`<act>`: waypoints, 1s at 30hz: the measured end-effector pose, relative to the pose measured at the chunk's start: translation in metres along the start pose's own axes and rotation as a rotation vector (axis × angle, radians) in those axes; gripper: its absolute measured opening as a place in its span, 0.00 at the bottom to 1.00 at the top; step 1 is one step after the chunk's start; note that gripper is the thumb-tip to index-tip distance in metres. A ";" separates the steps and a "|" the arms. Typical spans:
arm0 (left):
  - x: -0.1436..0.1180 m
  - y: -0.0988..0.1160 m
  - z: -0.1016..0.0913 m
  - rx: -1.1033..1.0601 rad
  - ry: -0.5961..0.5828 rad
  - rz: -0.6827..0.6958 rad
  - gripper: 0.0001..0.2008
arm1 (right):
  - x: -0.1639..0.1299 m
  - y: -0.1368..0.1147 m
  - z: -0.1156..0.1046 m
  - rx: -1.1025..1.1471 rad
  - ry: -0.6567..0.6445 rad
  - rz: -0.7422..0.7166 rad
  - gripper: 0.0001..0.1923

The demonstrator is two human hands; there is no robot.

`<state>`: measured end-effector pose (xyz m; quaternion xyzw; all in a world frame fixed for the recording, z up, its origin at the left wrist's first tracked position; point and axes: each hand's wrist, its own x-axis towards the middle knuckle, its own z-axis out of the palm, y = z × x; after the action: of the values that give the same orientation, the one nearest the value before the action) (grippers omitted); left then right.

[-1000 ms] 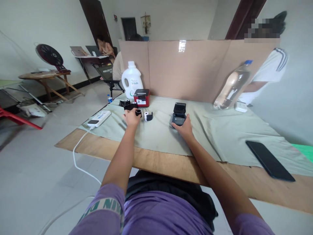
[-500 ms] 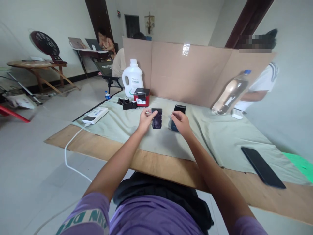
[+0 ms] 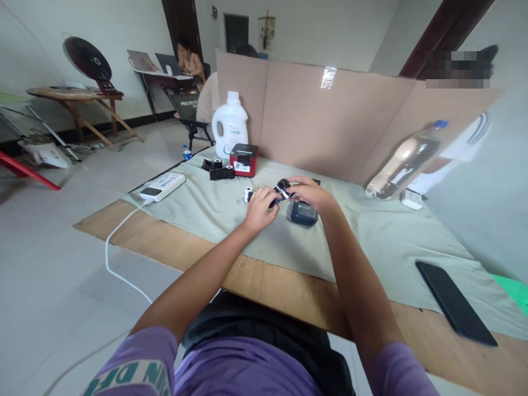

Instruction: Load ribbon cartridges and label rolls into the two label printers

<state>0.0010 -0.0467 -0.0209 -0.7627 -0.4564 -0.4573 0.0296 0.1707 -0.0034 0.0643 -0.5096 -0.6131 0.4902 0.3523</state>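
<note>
My left hand (image 3: pixel 262 209) is closed on a black plastic packet (image 3: pixel 282 188), its fingers curled over the near side. My right hand (image 3: pixel 309 192) pinches the packet's other end, which bends upward and shows white streaks. Much of it is hidden by the fingers. A small white roll end (image 3: pixel 248 193) shows just left of my left hand; whether it belongs to the packet I cannot tell. Below my right hand a dark blue-grey handheld device (image 3: pixel 304 213) lies on the cloth, partly covered by the hand.
At the back left stand a white detergent jug (image 3: pixel 231 129), a red and black box (image 3: pixel 244 160) and black-wrapped rolls (image 3: pixel 221 173). A white power bank (image 3: pixel 163 187) with a cable lies left, a black phone (image 3: pixel 456 302) right. A cardboard screen (image 3: pixel 322 121) and plastic bottle (image 3: pixel 408 159) stand behind.
The packet, held flat by my left hand alone, is now tilted between both hands. My right hand has come off the device's side and moved up to the packet. The view has shifted slightly.
</note>
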 end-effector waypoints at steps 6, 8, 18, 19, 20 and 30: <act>-0.001 0.005 -0.002 0.007 -0.057 0.139 0.11 | 0.002 0.014 -0.033 0.081 0.074 0.100 0.12; -0.001 0.008 0.000 -0.028 -0.079 0.148 0.11 | 0.000 0.018 -0.040 0.078 0.067 0.099 0.13; -0.008 0.003 0.016 -0.348 -0.006 -0.213 0.11 | -0.021 0.015 -0.050 0.205 -0.258 -0.033 0.16; -0.008 0.002 0.017 -0.372 0.011 -0.230 0.11 | -0.022 0.015 -0.051 0.179 -0.296 -0.062 0.18; -0.007 0.001 0.017 -0.395 0.030 -0.248 0.10 | -0.023 0.015 -0.052 0.132 -0.317 -0.089 0.19; -0.008 0.003 0.026 -0.755 -0.054 -0.385 0.16 | -0.005 0.027 -0.064 -0.281 0.023 -0.118 0.04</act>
<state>0.0188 -0.0420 -0.0409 -0.6325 -0.3919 -0.5694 -0.3496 0.2393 0.0071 0.0557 -0.5226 -0.7003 0.3723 0.3128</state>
